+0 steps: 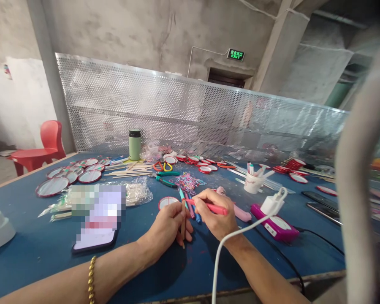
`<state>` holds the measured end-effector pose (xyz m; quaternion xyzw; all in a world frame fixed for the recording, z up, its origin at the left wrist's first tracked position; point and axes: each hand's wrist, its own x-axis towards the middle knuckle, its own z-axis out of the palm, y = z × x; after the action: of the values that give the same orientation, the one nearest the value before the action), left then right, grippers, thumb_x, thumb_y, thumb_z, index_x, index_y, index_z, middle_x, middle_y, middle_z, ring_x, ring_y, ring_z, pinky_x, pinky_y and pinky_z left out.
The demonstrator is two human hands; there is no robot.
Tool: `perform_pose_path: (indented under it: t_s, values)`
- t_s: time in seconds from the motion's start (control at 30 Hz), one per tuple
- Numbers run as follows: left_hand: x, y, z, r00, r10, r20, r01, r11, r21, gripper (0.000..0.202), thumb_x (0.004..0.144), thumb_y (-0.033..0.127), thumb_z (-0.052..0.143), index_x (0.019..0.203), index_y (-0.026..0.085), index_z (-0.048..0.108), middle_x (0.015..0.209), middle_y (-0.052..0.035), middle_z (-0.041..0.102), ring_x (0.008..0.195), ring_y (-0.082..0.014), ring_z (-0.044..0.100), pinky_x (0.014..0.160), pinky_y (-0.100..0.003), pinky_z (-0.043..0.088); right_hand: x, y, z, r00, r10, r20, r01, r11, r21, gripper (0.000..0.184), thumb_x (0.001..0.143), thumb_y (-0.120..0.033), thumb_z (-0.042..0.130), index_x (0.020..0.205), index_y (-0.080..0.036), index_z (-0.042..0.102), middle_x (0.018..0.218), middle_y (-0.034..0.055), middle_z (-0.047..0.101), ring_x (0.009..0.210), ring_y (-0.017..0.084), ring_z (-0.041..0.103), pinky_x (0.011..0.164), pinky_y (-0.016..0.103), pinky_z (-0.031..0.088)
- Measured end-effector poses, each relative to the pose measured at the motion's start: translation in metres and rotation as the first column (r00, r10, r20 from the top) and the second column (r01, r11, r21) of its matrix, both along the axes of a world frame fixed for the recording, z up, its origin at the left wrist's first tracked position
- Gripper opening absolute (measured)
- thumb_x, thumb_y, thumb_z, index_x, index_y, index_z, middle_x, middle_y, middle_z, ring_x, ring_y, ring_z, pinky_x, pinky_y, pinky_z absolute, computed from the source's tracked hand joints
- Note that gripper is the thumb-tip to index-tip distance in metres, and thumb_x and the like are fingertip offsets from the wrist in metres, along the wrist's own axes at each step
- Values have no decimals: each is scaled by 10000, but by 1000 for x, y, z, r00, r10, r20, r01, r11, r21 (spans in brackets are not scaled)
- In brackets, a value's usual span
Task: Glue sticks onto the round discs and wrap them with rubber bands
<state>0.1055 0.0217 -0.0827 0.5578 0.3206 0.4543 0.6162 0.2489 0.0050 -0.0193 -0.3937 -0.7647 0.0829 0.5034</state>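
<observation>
My left hand is closed around a thin wooden stick, which points down toward the blue table. In my right hand is a red marker pen, its tip close to the stick's upper part; whether they touch I cannot tell. Several coloured markers lie just beyond and between the hands. A round red-rimmed disc rests behind my left fingers. Further back are a pile of small coloured rubber loops and green-handled pliers.
A phone and bagged sticks are at left, near red-rimmed discs. A green bottle stands by the perforated metal panel. At right are a pen cup and purple power strip; a white cable crosses before my right forearm.
</observation>
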Motion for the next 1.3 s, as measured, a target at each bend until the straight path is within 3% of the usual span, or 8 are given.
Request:
perform_pose_path:
  t_s: [0.33, 0.63, 1.3]
  values:
    - [0, -4, 7, 1000, 14, -16, -14, 1000, 23, 244, 789, 396, 564, 812, 164, 492, 573, -2, 623, 431, -127, 614, 313, -149, 419, 1, 2, -2, 1000, 10, 5, -10, 1000, 23, 221, 861, -197, 524, 649, -177, 584, 531, -20, 595, 447, 96, 531, 479, 208, 408]
    - [-1, -3, 5, 1000, 9, -14, -9, 1000, 9, 298, 800, 455, 562, 823, 167, 489, 583, -4, 622, 427, -119, 605, 321, -148, 421, 2, 2, -4, 1000, 16, 2, -16, 1000, 11, 213, 866, -196, 530, 662, -176, 589, 541, -19, 606, 454, 94, 535, 482, 203, 410]
    - [0, 0, -2, 999, 28, -37, -27, 999, 41, 210, 844, 380, 508, 854, 170, 494, 592, 4, 625, 426, -117, 605, 320, -151, 428, 1, 4, -4, 1000, 21, -5, -21, 1000, 8, 213, 869, -193, 533, 666, -175, 592, 538, -24, 604, 453, 93, 537, 483, 199, 416]
